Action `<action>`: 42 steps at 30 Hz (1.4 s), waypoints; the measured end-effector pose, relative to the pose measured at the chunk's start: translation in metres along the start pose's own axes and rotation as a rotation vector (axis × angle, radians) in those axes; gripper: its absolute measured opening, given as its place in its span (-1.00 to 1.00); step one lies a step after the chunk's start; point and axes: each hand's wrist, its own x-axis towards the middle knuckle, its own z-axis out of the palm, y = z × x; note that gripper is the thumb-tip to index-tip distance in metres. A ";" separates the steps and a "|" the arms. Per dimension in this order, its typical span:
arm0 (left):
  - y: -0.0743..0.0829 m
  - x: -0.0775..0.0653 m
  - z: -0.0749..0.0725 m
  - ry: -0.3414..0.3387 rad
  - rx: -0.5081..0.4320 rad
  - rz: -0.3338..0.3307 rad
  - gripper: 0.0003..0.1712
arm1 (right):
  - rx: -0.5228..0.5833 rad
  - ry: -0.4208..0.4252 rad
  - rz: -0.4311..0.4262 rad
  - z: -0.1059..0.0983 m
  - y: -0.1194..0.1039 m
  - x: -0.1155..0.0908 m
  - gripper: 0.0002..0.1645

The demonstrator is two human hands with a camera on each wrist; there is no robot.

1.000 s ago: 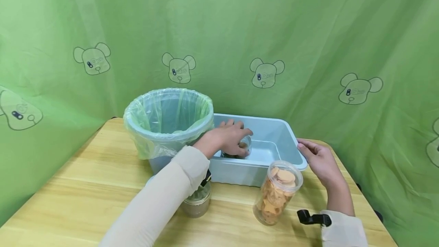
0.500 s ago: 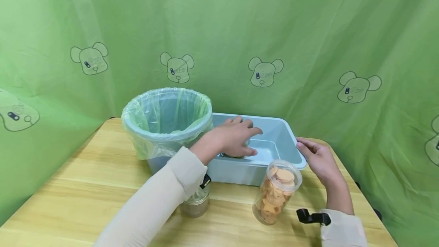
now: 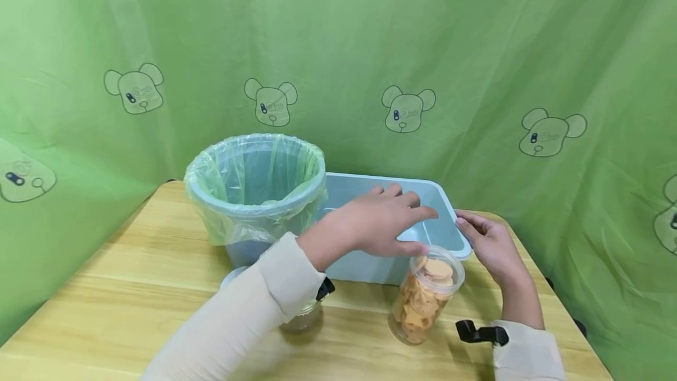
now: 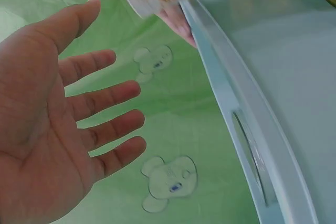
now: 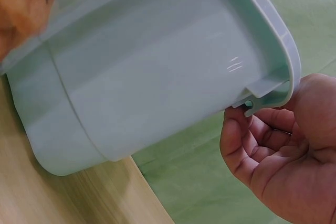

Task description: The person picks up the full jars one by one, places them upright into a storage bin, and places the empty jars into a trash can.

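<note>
My left hand (image 3: 378,222), fingers spread and holding nothing, hovers over the front of the light blue plastic tub (image 3: 365,267). Its thumb is near the lid of a clear jar of orange cookies (image 3: 423,304), which stands in front of the tub; I cannot tell whether they touch. In the left wrist view the bare palm (image 4: 42,114) faces the camera. My right hand (image 3: 492,246) grips the tub's right rim, fingers curled under its edge (image 5: 294,72) in the right wrist view. The inside of the tub is partly hidden by my left hand.
Left of the tub stands a blue bin (image 3: 245,249) lined with a thin green bag (image 3: 222,184). A small jar with brownish contents (image 3: 304,319) is partly covered by my left sleeve. Behind the wooden table (image 3: 132,287) hangs a green curtain (image 3: 338,34).
My left hand has let go of a clear jar inside the tub, then risen and moved right toward the cookie jar. The right hand keeps its hold on the rim.
</note>
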 end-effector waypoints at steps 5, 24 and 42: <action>0.014 0.000 -0.004 -0.026 0.010 0.034 -0.18 | 0.007 -0.005 -0.007 -0.001 0.000 0.000 -0.25; 0.047 0.007 0.023 -0.010 0.001 0.112 -0.15 | -0.006 -0.014 0.000 -0.001 -0.001 0.000 -0.27; 0.056 0.011 0.030 0.021 0.081 0.125 -0.25 | -0.012 0.003 -0.005 -0.001 -0.002 -0.001 -0.26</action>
